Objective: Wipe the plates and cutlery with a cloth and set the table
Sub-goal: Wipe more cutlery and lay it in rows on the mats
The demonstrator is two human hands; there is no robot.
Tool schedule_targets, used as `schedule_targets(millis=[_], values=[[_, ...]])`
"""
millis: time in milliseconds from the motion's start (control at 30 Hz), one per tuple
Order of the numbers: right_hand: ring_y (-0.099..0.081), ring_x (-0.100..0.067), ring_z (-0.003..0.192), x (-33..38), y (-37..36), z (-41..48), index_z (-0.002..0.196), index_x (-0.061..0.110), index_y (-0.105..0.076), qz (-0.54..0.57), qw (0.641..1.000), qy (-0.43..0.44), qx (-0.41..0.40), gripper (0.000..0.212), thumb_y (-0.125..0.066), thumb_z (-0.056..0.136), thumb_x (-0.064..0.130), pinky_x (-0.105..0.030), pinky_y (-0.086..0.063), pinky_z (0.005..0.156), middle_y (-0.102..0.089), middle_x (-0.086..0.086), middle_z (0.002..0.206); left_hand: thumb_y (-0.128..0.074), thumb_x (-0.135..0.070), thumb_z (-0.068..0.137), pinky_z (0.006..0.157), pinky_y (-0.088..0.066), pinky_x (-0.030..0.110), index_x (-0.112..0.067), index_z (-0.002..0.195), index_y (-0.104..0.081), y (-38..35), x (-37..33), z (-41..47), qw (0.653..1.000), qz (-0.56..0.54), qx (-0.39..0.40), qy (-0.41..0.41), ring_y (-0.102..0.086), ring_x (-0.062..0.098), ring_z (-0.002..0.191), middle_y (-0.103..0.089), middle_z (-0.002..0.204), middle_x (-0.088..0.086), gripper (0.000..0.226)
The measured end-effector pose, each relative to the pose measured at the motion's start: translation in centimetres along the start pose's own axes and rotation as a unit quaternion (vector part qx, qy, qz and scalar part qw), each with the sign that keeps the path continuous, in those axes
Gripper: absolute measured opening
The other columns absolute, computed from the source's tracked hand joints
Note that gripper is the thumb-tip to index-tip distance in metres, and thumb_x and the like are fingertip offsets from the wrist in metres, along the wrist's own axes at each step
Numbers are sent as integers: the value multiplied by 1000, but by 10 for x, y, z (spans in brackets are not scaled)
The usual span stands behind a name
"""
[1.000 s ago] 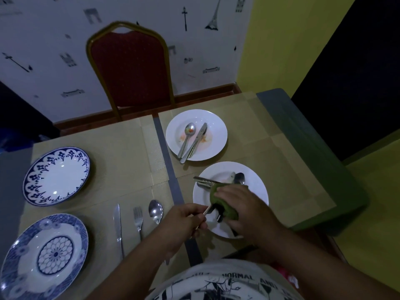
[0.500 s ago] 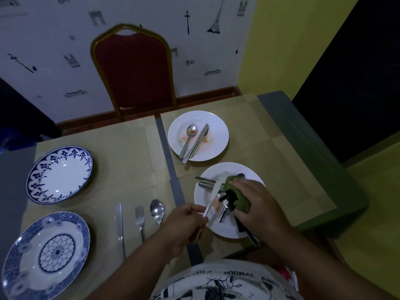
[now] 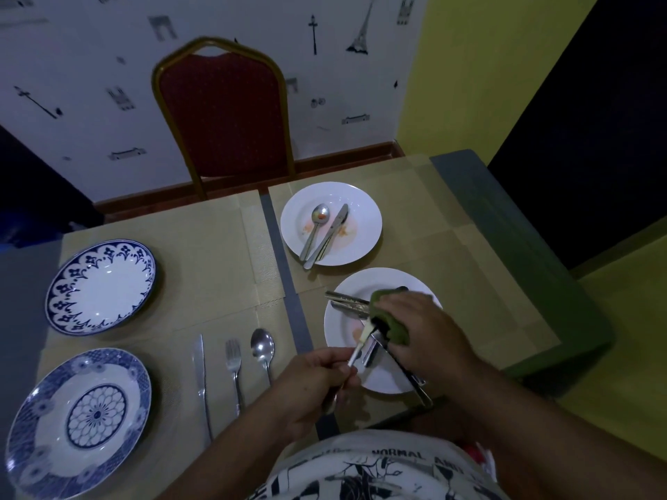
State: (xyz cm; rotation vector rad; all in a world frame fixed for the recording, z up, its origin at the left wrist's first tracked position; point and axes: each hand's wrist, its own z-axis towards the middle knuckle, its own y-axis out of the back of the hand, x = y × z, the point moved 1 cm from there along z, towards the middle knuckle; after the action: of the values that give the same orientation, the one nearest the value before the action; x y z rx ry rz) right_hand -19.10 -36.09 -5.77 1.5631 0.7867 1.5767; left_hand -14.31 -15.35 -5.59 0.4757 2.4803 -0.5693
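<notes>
Now my left hand [image 3: 317,377] pinches the handle end of one piece of cutlery [image 3: 361,344] — a knife, I think — so it cannot wobble. My right hand [image 3: 415,330] squeezes the green cloth [image 3: 388,319] around its other end, so the cloth can rub both sides at once. I hold all this over the near white plate [image 3: 382,382], so any mess drops there. The cloth sits just past my left fingers, touching the metal. On that plate lies other cutlery [image 3: 346,302] — waiting its turn, I guess.
</notes>
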Motion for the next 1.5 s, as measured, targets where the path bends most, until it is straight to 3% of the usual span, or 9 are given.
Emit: schedule_targets(millis=[133,300,400,533,700,833,1133,1233,1500], values=[[-49,-16,123,22,-17,-14,125,13,-63,18,994,105,34,53,-62,73,23,-31,-37,109,-60,-2,128,-51,5,97,58,-39,25,-9,109,-74,6,-3,4,1000,7,-14,-15,-57,14,70,-69,87,9,30],[-49,-17,121,-5,-7,14,126,21,-60,34,998,-54,-17,58,-73,70,19,-38,-44,101,-60,5,126,-51,7,96,51,-42,20,0,115,-71,14,-2,1,999,-33,-26,7,-58,11,64,-69,86,9,27],[-45,-12,123,-4,1,13,130,22,-58,29,996,-69,-37,66,-81,68,15,-34,-42,102,-58,8,129,-54,0,98,57,-44,21,-5,113,-71,12,-4,1,998,-50,-34,23,-59,11,67,-73,89,8,23],[-47,-16,124,12,-1,0,131,15,-59,42,998,0,-37,65,-78,69,12,-30,-38,104,-59,-1,131,-56,-1,98,57,-47,21,-6,112,-70,4,-9,4,998,-34,-53,20,-60,11,65,-71,86,8,21],[-49,-16,125,21,-18,-7,129,15,-61,12,994,106,37,60,-66,69,16,-31,-36,109,-58,-1,132,-59,3,95,54,-49,25,-3,110,-72,-5,-13,2,996,31,-73,-28,-57,13,57,-66,70,6,20],[-49,-16,122,1,-11,8,126,18,-61,7,999,50,20,53,-62,74,26,-32,-40,105,-60,1,129,-58,5,95,56,-49,23,-1,108,-72,-2,-8,0,996,35,-71,-35,-56,13,57,-66,71,5,21],[-43,-13,124,-31,8,18,131,26,-55,-2,990,-137,-25,65,-79,72,14,-29,-39,100,-55,7,130,-58,2,95,54,-49,25,-7,103,-73,-4,-4,-4,996,0,-81,-39,-64,16,70,-72,88,13,19],[-44,-14,123,-28,6,14,131,24,-56,24,991,-132,-21,66,-77,71,12,-26,-37,99,-55,7,129,-55,-4,99,56,-47,22,-10,109,-72,-3,-5,-2,994,5,-100,-45,-58,16,73,-73,96,11,20],[-42,-5,123,-7,-10,4,135,20,-55,86,995,-50,24,67,-74,72,8,-19,-32,101,-54,9,132,-58,-3,97,60,-49,27,-7,102,-74,-9,0,6,990,-49,-131,-24,-62,15,65,-71,83,9,17]])
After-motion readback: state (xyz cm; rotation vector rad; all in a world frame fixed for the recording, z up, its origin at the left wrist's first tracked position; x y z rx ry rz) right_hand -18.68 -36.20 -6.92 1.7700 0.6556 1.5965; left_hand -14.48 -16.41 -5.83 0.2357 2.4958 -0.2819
